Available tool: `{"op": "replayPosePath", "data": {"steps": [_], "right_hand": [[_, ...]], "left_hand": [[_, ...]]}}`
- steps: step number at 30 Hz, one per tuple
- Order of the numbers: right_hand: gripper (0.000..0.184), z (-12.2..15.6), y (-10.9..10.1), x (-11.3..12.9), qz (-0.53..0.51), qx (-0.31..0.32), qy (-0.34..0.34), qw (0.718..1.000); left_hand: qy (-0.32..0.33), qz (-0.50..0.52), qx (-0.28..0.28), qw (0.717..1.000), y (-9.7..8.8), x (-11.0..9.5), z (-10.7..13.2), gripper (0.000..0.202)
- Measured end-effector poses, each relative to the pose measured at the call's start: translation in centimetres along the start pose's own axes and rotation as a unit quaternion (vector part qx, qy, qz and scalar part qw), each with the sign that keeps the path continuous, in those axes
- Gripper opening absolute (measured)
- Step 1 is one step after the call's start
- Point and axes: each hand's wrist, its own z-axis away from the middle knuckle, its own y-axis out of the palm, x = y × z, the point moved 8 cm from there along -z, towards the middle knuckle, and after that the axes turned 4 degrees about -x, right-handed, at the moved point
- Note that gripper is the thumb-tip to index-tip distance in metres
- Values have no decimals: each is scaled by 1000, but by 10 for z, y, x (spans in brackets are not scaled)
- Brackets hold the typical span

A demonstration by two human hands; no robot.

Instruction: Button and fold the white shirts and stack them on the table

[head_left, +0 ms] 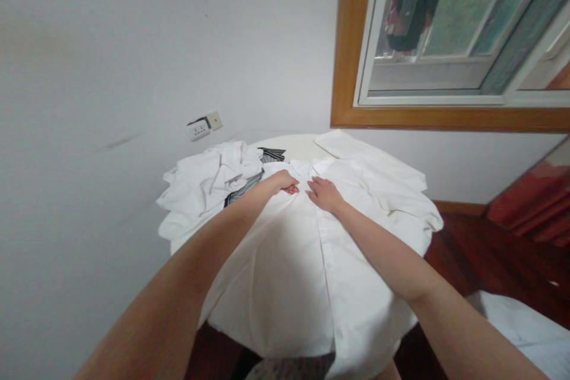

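Observation:
A white button-front shirt [289, 261] lies spread over a round table, its lower edge hanging over the near side. Close to the collar, my left hand [285, 180] has its fingers curled in on the cloth, and creases run from it down the shirt. Just to its right, my right hand [326, 193] rests on the front of the shirt with fingers stretched out and slightly apart. A small gap separates the two hands. One sleeve [369, 154] is laid out on the far right of the table.
Crumpled white clothing [209, 181] is heaped at the left, beside a dark striped cloth [244, 189]. The pale tabletop [298, 145] shows at the back, against the wall with a socket [198, 129]. White cloth [521, 326] lies low at the right.

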Motion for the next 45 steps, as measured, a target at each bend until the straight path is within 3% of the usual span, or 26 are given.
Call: {"op": "replayPosePath", "data": {"steps": [3, 7, 10, 12, 14, 16, 23, 27, 32, 37, 41, 43, 45], "right_hand": [[40, 0, -8, -1, -33, -31, -14, 999], [26, -1, -26, 10, -98, -75, -52, 991], [24, 1, -21, 32, -198, 1, -110, 974], [16, 7, -15, 49, -269, 64, -139, 951], [22, 13, -14, 63, -306, 94, -167, 932], [31, 19, -17, 76, -301, 96, -204, 927], [12, 27, -31, 106, -213, 78, -290, 930], [16, 32, -48, 83, -261, 62, -243, 932], [20, 37, -60, 17, -240, 54, -154, 957], [18, 34, -54, -39, -190, 28, -47, 980], [26, 34, -45, -50, -214, 16, 52, 975], [21, 37, -42, -45, -200, 33, 93, 975], [30, 43, -42, -37, -186, 53, 124, 973]], "left_hand": [[8, 0, -14, 1000, 4, 10, -7, 22], [38, -19, -28, 999, -14, 22, -8, 22], [108, -54, -35, 992, -28, 25, -9, 36], [144, -56, -28, 988, -30, 30, -12, 41], [167, -33, -16, 985, -28, 38, -15, 44], [195, 10, -1, 981, -25, 46, -17, 47], [260, 104, 34, 959, -20, 59, -21, 50], [287, 64, 12, 956, -21, 56, -19, 44], [306, 18, 5, 952, -17, 55, -18, 41], [314, 1, 5, 949, -14, 55, -17, 38], [321, 11, -35, 946, -15, 53, -10, 37], [322, 3, -58, 945, -15, 53, -6, 36], [320, -3, -78, 944, -14, 52, -3, 34]]}}
